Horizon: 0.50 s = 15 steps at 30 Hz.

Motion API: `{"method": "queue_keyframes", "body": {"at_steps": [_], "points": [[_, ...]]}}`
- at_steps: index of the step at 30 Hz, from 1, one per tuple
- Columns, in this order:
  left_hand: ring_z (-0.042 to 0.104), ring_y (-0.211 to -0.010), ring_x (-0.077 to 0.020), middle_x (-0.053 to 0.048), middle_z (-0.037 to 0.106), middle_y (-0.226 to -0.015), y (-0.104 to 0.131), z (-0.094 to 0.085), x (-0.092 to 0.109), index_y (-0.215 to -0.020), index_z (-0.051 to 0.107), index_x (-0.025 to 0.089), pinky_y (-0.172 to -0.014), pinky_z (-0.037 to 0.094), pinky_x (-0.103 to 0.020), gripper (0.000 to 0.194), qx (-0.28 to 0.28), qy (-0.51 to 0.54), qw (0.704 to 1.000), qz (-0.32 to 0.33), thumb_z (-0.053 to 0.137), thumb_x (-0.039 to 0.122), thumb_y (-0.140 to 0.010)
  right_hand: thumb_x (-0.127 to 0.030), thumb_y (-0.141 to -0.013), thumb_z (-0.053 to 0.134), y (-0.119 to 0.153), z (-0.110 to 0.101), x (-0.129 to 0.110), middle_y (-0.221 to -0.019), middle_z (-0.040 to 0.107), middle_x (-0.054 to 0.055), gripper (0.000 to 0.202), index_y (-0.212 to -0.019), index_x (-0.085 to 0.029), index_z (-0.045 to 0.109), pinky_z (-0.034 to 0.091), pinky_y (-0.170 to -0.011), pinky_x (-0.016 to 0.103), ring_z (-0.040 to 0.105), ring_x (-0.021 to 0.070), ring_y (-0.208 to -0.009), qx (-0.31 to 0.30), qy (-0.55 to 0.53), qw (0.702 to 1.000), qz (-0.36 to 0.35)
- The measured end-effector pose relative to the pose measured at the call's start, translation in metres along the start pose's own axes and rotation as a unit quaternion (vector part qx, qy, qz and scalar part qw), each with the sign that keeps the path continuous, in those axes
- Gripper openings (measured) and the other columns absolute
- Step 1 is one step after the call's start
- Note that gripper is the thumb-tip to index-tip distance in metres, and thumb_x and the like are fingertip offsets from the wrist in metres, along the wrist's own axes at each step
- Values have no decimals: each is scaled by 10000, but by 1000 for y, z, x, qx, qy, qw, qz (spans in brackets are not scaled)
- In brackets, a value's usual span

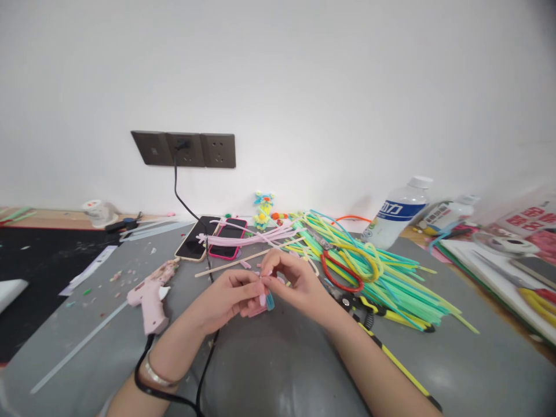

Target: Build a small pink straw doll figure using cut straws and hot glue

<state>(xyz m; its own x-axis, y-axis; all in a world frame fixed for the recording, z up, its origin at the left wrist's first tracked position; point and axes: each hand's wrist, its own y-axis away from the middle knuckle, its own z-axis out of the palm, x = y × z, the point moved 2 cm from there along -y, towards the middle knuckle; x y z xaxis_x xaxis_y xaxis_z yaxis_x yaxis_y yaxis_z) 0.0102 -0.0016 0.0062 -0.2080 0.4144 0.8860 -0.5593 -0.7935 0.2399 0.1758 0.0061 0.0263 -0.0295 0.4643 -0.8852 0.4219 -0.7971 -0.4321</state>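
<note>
Both hands meet over the middle of the grey mat. My left hand, thumb and fingers pressed together, holds a small pink and blue piece that hangs below the fingertips. The fingertips of my right hand pinch at the top of the same piece, touching the left fingertips; its exact shape is mostly hidden. Just beyond the hands lie a thin wooden stick and a bundle of pink fuzzy stems, which crosses two phones.
A pink glue gun lies left, its black cable running past my left wrist. Right are green and yellow stems, red-and-yellow scissors, pliers and a bottle. A small yellow-blue figure stands by the wall.
</note>
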Motion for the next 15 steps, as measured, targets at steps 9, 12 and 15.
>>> {"method": "queue_keyframes", "body": {"at_steps": [9,12,15], "points": [[476,-542,-56,19,569,-609,-5,-2,1,-660,676,128,-519,380,-161,291,79,41,995,42,858,355,-675,-162,-883,593,-1,0,-6,-891,667,65,144,-755,-210,545,495,-761,320,638,185,-830,44,123,987,-93],[485,-537,-55,20,579,-599,-6,0,0,-675,699,126,-494,375,-150,284,91,44,993,59,864,356,-665,-134,-875,587,-1,1,-7,-899,680,69,146,-758,-208,544,511,-759,312,654,179,-835,48,139,983,-111],[493,-538,-52,17,596,-605,-7,1,-1,-685,717,125,-477,373,-141,270,102,45,991,76,858,356,-675,-110,-880,569,-1,2,-8,-916,690,76,147,-773,-208,547,524,-761,308,662,174,-843,48,159,977,-132]]}}
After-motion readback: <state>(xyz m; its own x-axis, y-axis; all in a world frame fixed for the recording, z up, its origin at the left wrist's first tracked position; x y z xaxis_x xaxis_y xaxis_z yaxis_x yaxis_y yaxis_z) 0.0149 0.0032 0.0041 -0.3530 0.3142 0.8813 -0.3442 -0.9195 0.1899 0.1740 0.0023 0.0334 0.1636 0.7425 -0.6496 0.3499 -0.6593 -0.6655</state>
